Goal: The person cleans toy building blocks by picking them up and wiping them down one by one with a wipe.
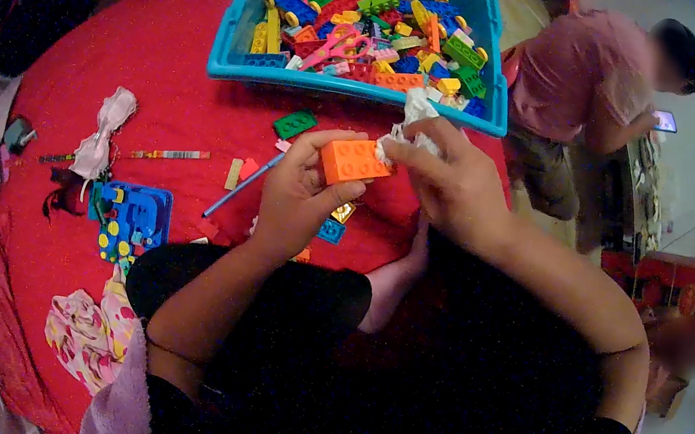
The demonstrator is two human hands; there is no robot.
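An orange toy building block (pixel 345 163) with studs on top is gripped between the thumb and fingers of my left hand (pixel 292 195). My right hand (pixel 453 179) pinches a crumpled white tissue (pixel 421 112) and presses part of it against the block's right end. Just beyond both hands stands a blue plastic tub (pixel 358 91) full of mixed coloured blocks, with pink scissors (pixel 338 49) lying among them. On the red cloth near my left hand are a green block (pixel 295 124), a blue pen (pixel 243 185) and a blue block (pixel 331 231).
A red cloth (pixel 156 50) covers the round surface. At left lie a pink bow (pixel 105 129), a blue toy set with yellow pieces (pixel 132 215) and a patterned cloth (pixel 88 335). A person in a pink shirt (pixel 583 77) holds a phone (pixel 665 121) at upper right.
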